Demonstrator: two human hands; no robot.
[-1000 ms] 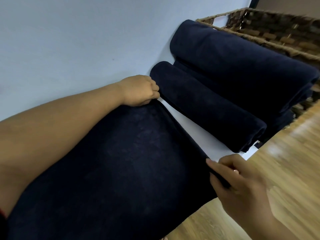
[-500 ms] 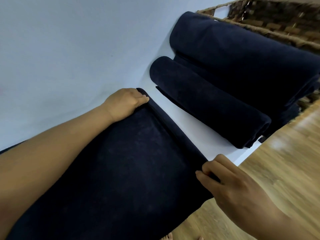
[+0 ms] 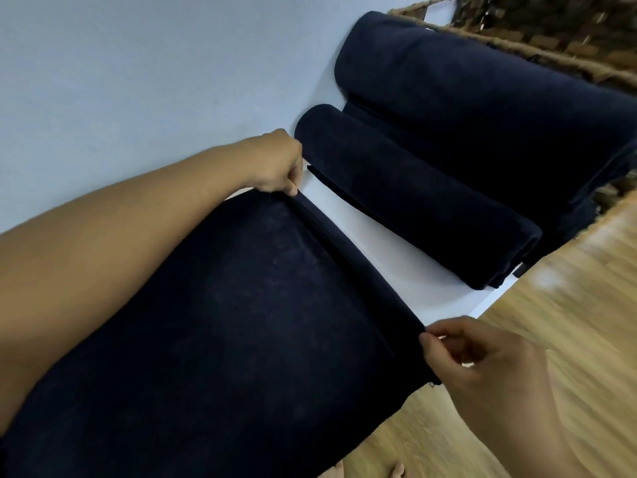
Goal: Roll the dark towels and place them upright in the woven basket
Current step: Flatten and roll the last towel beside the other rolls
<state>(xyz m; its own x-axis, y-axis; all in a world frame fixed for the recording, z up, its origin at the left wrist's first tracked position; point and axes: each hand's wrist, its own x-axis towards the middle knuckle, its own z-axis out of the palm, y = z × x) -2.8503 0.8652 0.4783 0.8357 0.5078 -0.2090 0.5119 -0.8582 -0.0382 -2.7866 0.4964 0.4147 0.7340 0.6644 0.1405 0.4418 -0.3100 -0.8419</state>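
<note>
Item in hand: we log one dark towel [image 3: 224,322], spread flat on the worktop [image 3: 379,257], its far edge turned over into a narrow first fold [image 3: 337,250].
Left hand [image 3: 275,163]: grasping; its fingers are curled down and pinch the far end of that fold.
Right hand [image 3: 482,360]: grasping; thumb and fingertips pinch the fold's other end, at the worktop's edge above the wooden floor [image 3: 568,305].
Long axis: the fold runs straight from one hand to the other, so we have a hand at each end and the flat cloth lying on the body side of both.
Direction of roll: we judge the coming turns must travel across that axis, from the hands back toward the body. Both ends need to advance evenly or the roll will cone.
Nearer hand: neither; each holds its own end.
Beyond the hands: a finished rolled towel [image 3: 413,198] lies parallel to the fold, a strip of bare worktop between them.
Farther beyond: a larger dark bundle [image 3: 482,98], touching the rolled towel.
Destination: the woven basket [image 3: 551,39] is beyond the bundle, on the right hand's side. We cannot see inside it.
</note>
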